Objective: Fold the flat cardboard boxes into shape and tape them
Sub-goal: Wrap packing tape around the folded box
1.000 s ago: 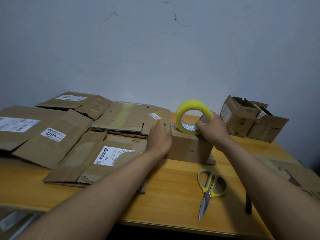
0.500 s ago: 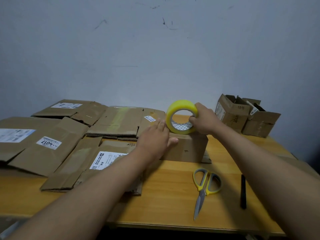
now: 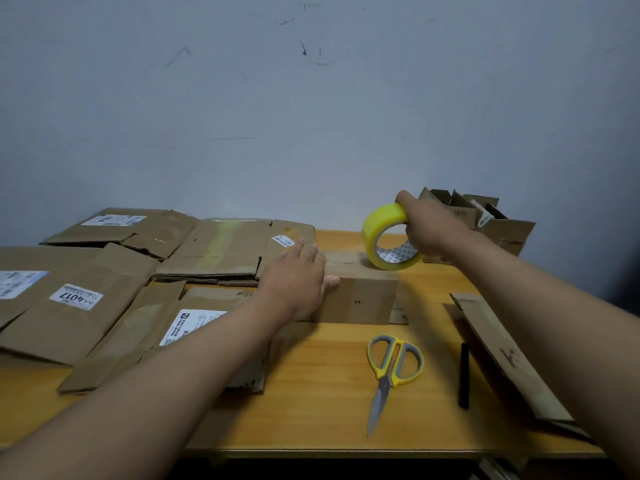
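While the left grip [image 3: 294,282] lies flat with straight fingers on the near-left top edge of the folded cardboard box [image 3: 360,299], the right grip [image 3: 424,226] curls round the yellow tape roll [image 3: 384,237], held upright over the box's far-right corner. Left of the left grip, flat cardboard boxes [image 3: 104,289] lie overlapping on the wooden counter [image 3: 311,393]. Nearer the person than the right grip lie yellow-handled scissors [image 3: 391,368], a black pen [image 3: 464,375] and a cardboard strip [image 3: 502,355]. Behind the right grip stand open boxes [image 3: 498,223] against the wall.
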